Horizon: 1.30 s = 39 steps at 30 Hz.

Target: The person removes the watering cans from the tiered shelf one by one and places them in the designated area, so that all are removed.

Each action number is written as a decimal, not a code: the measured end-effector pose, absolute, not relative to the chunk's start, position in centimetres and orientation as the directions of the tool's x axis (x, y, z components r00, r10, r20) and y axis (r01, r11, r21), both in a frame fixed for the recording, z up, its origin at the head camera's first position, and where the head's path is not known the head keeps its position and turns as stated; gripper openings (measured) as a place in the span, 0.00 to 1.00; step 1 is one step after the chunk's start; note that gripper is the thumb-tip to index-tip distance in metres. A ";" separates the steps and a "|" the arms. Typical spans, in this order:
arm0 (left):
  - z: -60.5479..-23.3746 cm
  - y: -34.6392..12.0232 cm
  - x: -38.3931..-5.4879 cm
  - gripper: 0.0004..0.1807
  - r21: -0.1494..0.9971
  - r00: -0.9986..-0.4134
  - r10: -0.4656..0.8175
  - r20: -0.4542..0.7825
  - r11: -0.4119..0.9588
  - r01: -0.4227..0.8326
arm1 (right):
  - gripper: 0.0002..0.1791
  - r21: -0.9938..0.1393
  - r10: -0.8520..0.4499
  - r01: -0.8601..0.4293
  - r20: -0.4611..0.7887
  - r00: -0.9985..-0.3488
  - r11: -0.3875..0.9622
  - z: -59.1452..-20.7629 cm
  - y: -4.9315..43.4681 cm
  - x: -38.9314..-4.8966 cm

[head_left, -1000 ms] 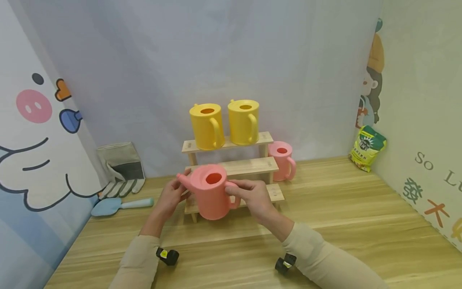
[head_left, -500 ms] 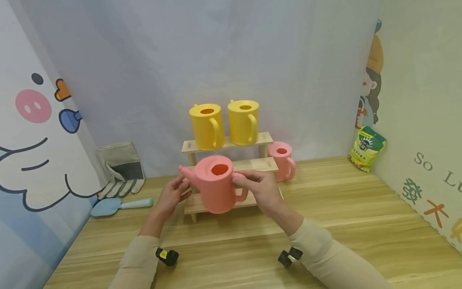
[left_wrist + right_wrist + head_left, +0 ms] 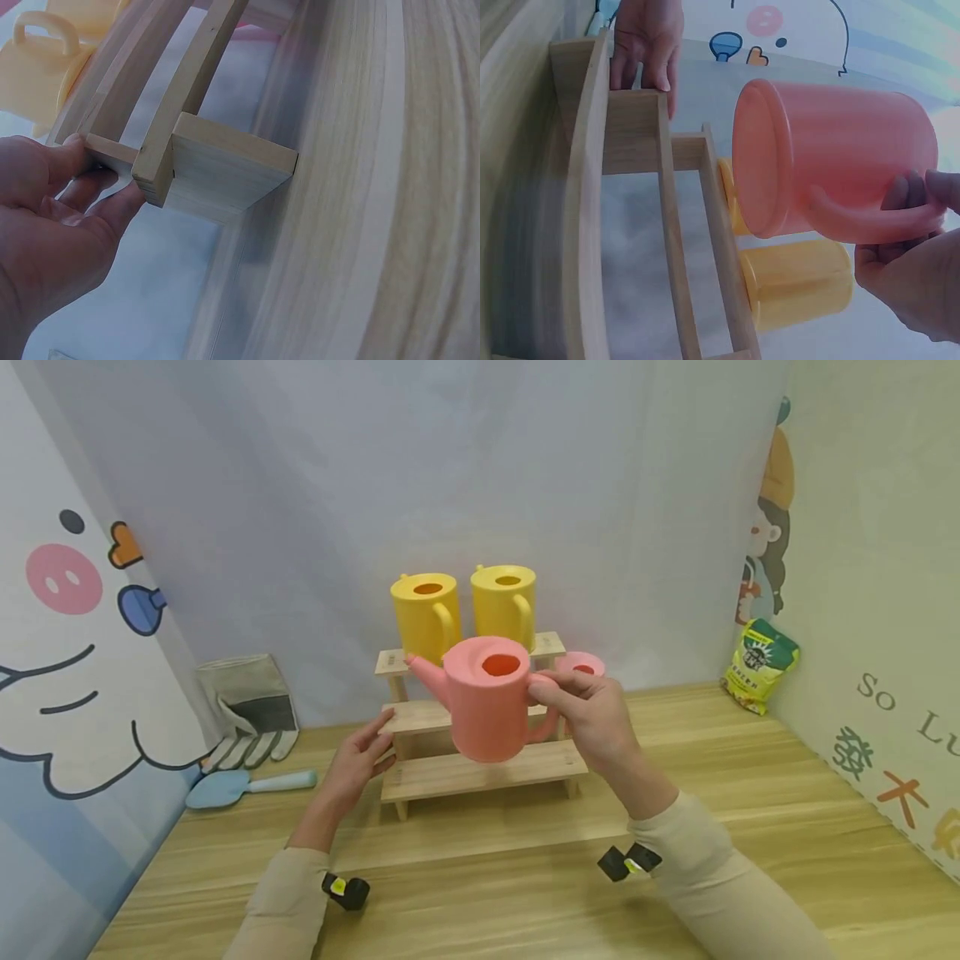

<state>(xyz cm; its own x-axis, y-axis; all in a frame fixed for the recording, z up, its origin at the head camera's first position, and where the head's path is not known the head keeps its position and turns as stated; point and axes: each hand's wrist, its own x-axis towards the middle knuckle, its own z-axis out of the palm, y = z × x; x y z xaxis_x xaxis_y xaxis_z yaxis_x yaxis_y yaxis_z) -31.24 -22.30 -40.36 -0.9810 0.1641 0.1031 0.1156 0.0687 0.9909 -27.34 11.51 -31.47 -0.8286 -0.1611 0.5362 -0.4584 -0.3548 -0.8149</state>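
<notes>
My right hand (image 3: 603, 722) grips the handle of a pink watering can (image 3: 489, 718), held up in front of the three-tier wooden stand (image 3: 480, 774). Its spout points left, and its round top opening shows. In the right wrist view the can's base and handle (image 3: 877, 223) are seen side-on, with fingers and thumb around the handle's upper end. At the stand's left side, my left hand (image 3: 355, 767) pinches the end of the middle shelf (image 3: 112, 152), thumb on top and fingers beneath. Two yellow watering cans (image 3: 425, 618) sit on the top shelf, partly behind the pink one.
A second pink watering can (image 3: 583, 660) stands behind the stand's right side, mostly hidden. To the left lie a light blue trowel (image 3: 247, 787) and a grey-white work glove (image 3: 251, 710) against the wall. A green and yellow bag (image 3: 761, 667) leans at the right wall.
The pink watering can has risen and moved right and toward the upper shelves in my right hand. My left hand has stayed at the stand's left side.
</notes>
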 end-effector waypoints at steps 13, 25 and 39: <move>-40.3 -22.4 -31.1 0.28 0.989 -0.980 0.163 0.116 0.074 0.129 | 0.06 -0.796 -0.010 -0.491 0.528 -0.849 -0.353 -28.6 16.5 -27.6; -40.4 -22.4 -31.1 0.28 0.987 -0.978 0.166 0.125 0.075 0.139 | 0.07 -0.714 0.137 -0.570 0.569 -0.811 -0.406 -27.3 21.2 -27.8; -40.4 -22.3 -31.2 0.28 0.989 -0.981 0.159 0.107 0.088 0.122 | 0.12 -0.656 0.379 -0.626 0.500 -0.779 -0.421 -27.1 23.7 -28.4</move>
<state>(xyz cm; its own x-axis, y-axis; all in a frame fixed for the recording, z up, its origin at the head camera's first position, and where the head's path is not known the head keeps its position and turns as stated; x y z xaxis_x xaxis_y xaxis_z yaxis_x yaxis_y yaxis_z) -31.18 -22.32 -40.40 -0.9815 0.1590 0.1070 0.1221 0.0883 0.9886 -28.40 23.70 -27.09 -0.7790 0.3789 0.4997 -0.6259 -0.4214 -0.6562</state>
